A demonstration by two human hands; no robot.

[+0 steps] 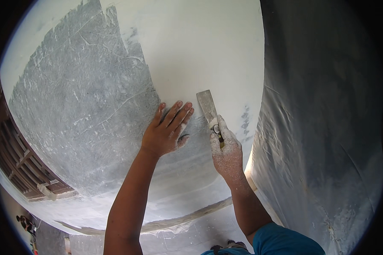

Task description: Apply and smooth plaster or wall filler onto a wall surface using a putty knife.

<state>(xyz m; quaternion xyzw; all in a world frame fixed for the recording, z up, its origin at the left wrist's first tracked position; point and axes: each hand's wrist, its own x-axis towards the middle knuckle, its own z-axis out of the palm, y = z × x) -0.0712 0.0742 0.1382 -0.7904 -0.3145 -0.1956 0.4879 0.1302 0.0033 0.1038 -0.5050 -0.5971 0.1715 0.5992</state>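
A wall fills the middle, partly covered by a white coat (200, 46) and partly bare grey (85, 80) with pale streaks and flakes. My right hand (227, 151), dusted white, grips the handle of a scraper (207, 104). Its flat metal blade points up and lies at the lower border of the white coat. To its left my left hand (166, 131) is spread on the wall, fingers apart and holding nothing. The left fingertips rest near the edge between grey and white. White powder covers part of the left thumb and fingers.
Plastic sheeting (319, 127) hangs along the right side. A brown slatted window frame (23, 157) is set in the wall at left. Below runs a rough ledge line (187, 219) above the tiled floor (200, 236). Some dark items (25, 223) lie at lower left.
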